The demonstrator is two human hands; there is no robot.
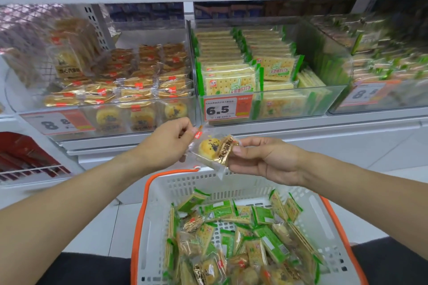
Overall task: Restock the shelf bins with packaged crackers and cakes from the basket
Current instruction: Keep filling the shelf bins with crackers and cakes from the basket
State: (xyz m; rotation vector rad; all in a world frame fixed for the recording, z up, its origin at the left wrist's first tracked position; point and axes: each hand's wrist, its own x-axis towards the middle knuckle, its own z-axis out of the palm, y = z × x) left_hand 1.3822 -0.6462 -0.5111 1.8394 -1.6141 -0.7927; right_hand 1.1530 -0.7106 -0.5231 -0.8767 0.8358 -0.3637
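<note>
Cake packet (214,149) held between both hands, above the far rim of the basket (324,213) and just below the shelf front. Left hand (170,140) pinches the top-left corner of the clear wrapper at its red tab; right hand (266,157) clamps thumb over fingers on the gold end at the right. Long axis of the packet runs left to right, dipping slightly at the right. Matching stock, yellow round cakes in gold-and-clear wrap, sits in the left bin (111,111), up, far and left of the packet; left hand judged nearer to it, so a lift forward and leftward over the bin's front wall looks the likely move. Cracker bin (289,99), centre, stacked with green-edged packets standing in rows. Price tag (228,109) on that bin reads 6.5; tag (58,122) on the left bin appears to read 8.8, blurred. Right-hand bin's tag starts with 8, the rest unreadable. Chinese print on cake and cracker wrappers, too soft to read with confidence. Basket holds a mix of green cracker packets (264,233) and further cakes, loose.
</note>
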